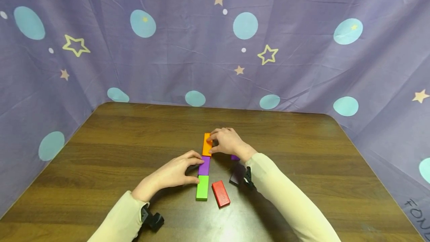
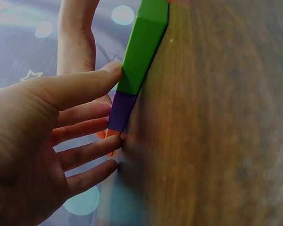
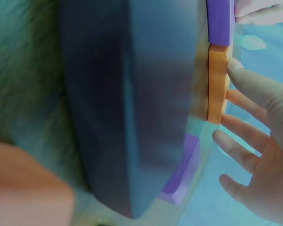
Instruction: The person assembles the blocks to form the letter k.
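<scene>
Three flat blocks lie end to end in a line on the wooden table (image 1: 117, 148): orange (image 1: 206, 145) farthest, purple (image 1: 204, 166) in the middle, green (image 1: 202, 188) nearest. My left hand (image 1: 196, 168) touches the line's left side with straight fingers. Its thumb (image 2: 85, 82) rests at the green block (image 2: 144, 44) beside the purple one (image 2: 121, 110). My right hand (image 1: 210, 144) rests its fingertips (image 3: 240, 77) against the orange block (image 3: 217, 84).
A red block (image 1: 220, 193) lies loose right of the green one. A dark purple block (image 1: 236, 175) and a lighter purple one (image 1: 235, 157) sit under my right wrist. Purple star-patterned cloth (image 1: 215, 47) walls the table on three sides.
</scene>
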Motion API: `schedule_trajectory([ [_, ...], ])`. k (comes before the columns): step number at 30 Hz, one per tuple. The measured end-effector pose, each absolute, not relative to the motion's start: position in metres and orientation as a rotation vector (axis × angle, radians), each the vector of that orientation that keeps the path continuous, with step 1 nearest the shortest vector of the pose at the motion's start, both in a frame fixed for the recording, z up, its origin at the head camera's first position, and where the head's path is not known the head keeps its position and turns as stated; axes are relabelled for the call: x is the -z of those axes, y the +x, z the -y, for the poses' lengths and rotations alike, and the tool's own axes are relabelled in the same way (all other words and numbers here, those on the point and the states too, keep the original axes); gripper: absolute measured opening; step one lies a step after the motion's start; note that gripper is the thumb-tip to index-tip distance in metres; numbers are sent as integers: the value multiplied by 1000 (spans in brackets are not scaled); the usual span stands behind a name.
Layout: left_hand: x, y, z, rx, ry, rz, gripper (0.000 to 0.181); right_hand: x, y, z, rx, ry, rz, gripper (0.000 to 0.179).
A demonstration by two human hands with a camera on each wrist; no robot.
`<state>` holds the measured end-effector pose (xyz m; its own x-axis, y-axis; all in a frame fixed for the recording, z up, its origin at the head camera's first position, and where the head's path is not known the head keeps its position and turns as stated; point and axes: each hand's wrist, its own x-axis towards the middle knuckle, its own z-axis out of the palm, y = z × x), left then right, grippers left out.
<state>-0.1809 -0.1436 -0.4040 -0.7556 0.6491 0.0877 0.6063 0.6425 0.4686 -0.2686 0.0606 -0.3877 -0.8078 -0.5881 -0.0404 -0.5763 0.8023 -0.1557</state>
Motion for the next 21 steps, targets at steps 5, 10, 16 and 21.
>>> schedule_trajectory([
  [5,402,-181,143,-738,1062,-2768,51,388,-269,-60,209,-951,-2901,43],
  [10,402,-180,143,-729,1063,-2770,51,387,-267,-59,219,-957,-2898,43],
  [16,403,-181,143,-722,1061,-2774,51,386,-265,-58,223,-960,-2891,44],
  [21,403,-181,143,-728,1056,-2774,51,385,-264,-58,229,-959,-2885,43],
])
